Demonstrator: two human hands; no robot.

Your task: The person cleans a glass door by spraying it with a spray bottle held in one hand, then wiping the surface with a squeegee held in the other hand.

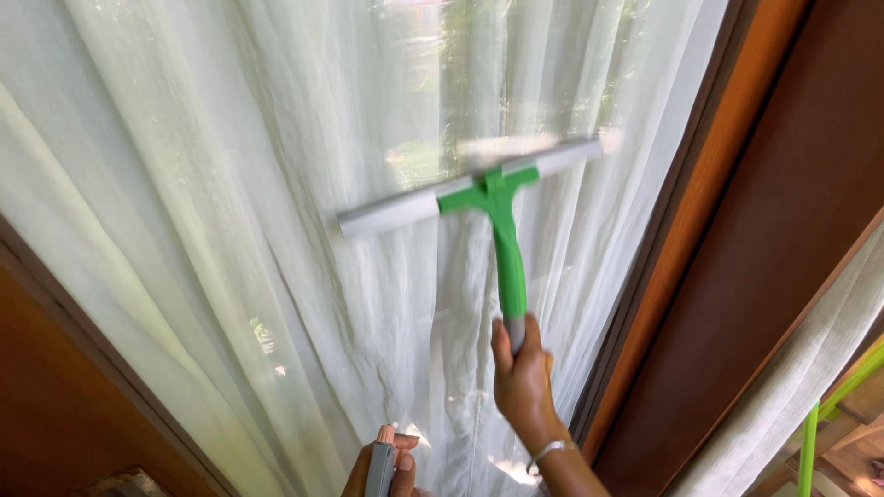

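Low at the frame's edge, the left hand (385, 465) is closed around a grey spray bottle (380, 468), while the right hand (523, 379) grips the squeegee (479, 193) by its stiff green handle's end, its light, rigid blade pressed to the window glass (276, 184), probably slick.

Green-handled squeegee (497, 216) w/ grey blade tilted against window glass; grey spray bottle (381, 465) low, upright.

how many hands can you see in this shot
2. The right hand grips the green squeegee handle at centre; the left hand holds a grey bottle at the bottom edge, partly cut off.
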